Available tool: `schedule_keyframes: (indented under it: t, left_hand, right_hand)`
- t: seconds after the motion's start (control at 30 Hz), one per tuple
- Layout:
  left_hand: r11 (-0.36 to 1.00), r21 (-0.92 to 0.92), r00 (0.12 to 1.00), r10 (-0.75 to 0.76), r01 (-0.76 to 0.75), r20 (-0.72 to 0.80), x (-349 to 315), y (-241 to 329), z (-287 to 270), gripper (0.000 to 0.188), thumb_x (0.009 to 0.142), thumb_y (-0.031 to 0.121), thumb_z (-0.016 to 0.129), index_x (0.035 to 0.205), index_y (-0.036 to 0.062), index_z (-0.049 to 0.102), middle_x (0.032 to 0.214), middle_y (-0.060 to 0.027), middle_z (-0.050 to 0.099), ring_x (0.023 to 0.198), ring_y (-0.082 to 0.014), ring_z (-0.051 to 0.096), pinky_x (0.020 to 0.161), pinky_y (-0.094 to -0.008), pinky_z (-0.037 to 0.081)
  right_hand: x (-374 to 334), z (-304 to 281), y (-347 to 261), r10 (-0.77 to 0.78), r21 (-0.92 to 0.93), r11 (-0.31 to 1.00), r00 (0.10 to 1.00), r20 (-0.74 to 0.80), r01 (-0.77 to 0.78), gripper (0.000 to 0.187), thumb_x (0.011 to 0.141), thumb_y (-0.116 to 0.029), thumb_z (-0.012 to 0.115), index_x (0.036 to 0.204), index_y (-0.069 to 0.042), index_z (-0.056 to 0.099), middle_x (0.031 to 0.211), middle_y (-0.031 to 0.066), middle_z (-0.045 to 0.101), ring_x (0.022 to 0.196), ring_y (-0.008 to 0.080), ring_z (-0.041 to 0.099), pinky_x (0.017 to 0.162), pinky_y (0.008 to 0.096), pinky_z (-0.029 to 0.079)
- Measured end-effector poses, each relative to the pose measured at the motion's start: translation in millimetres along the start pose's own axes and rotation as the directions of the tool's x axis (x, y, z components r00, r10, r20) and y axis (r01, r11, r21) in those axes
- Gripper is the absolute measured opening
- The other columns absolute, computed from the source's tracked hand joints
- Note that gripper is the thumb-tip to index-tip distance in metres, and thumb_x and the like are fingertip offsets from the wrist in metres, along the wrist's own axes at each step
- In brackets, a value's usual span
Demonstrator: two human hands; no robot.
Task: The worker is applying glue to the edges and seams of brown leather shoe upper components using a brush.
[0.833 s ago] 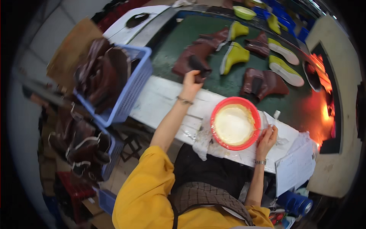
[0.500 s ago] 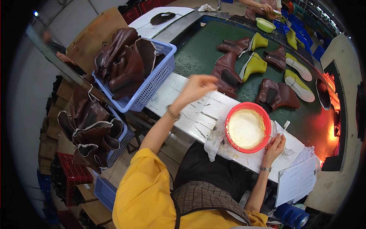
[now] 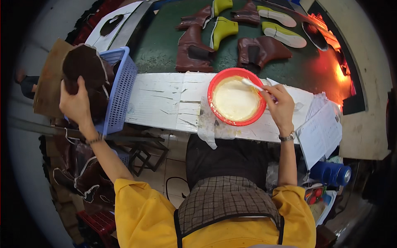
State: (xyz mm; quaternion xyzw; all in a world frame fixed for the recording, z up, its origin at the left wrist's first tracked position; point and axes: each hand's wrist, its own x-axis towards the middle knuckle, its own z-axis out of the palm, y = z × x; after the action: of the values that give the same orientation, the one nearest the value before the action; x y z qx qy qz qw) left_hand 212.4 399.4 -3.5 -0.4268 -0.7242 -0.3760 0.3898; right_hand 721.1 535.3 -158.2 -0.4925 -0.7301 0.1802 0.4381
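We see the green work surface (image 3: 159, 45) across the top of the frame; the white board (image 3: 155, 89) runs below it, through the middle; at the left stands the blue basket (image 3: 122, 91) with brown leather pieces (image 3: 84, 62); our left hand (image 3: 75, 101) is on one of them, but whether its grip is closed we cannot tell; the red bowl (image 3: 233, 72) of cream paste (image 3: 233, 101) stands right of centre; beside its rim our right hand (image 3: 280, 101) pinches, narrowly, a white-ended tool (image 3: 252, 84), which points over the paste.
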Motion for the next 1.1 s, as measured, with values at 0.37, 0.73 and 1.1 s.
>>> schedule_keyframes:
  t: [0.37, 0.73, 1.1]
  left_hand:
    - [0.546, -0.35, 0.284, 0.204, 0.761, 0.937, -87.9, 140.3, 4.6, 0.021, 0.083, 0.013, 0.085, 0.091, -0.0028, 0.075, 0.078, -0.001, 0.072, 0.068, -0.0057, 0.062, 0.061, -0.0244, 0.048]
    - [0.577, -0.243, 0.08, 0.293, 0.78, 0.953, -92.3, 175.8, 13.1, 0.023, 0.084, 0.002, 0.078, 0.105, -0.0051, 0.075, 0.091, -0.0045, 0.076, 0.081, -0.0085, 0.068, 0.075, -0.0253, 0.055]
    - [0.299, -0.481, 0.49, 0.05, 0.824, 0.871, -101.4, 165.9, 16.9, 0.021, 0.086, 0.007, 0.08, 0.103, -0.0042, 0.075, 0.093, -0.0065, 0.077, 0.082, -0.0109, 0.068, 0.075, -0.0264, 0.054]
  right_hand:
    - [7.5, -8.9, -25.8, 0.017, -0.219, 0.975, 0.959, 0.282, 0.047, 0.014, 0.088, -0.024, 0.078, 0.094, -0.012, 0.08, 0.085, 0.0064, 0.068, 0.073, 0.02, 0.068, 0.064, 0.0372, 0.049]
    - [24.2, -16.5, -35.4, -0.355, 0.168, 0.928, 0.927, 0.118, 0.334, 0.015, 0.081, -0.016, 0.085, 0.095, -0.013, 0.082, 0.09, -0.0014, 0.069, 0.084, 0.0105, 0.062, 0.083, 0.0305, 0.037]
    - [-15.9, -0.8, -48.7, -0.277, 0.23, 0.942, 0.952, 0.128, 0.243, 0.017, 0.082, -0.004, 0.082, 0.099, -0.006, 0.081, 0.093, 0.0031, 0.07, 0.081, 0.014, 0.063, 0.078, 0.0303, 0.046]
